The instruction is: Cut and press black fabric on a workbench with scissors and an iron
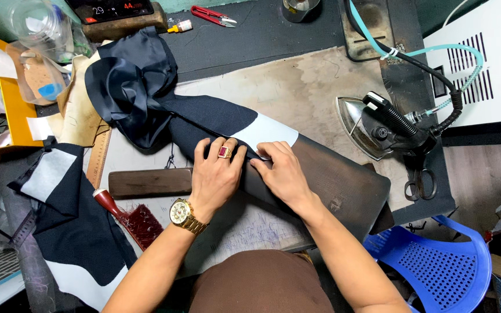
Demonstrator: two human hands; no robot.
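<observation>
A dark navy garment piece with a white interfacing patch lies draped over a dark wooden pressing board at the centre of the view. Both hands lie flat on it, fingers spread, nothing gripped: the left hand, wearing a red-stoned ring and a gold watch, and the right hand just beside it at 3 o'clock, fingertips almost meeting at the fabric's edge. At 3 o'clock from the hands a steam iron rests on its side, scissors below it. At 8 o'clock lies a red-handled brush; at 9 o'clock more navy cloth hangs. Red thread snips sit at 12 o'clock. The stained padded table carries all; a blue plastic chair stands at 5 o'clock
</observation>
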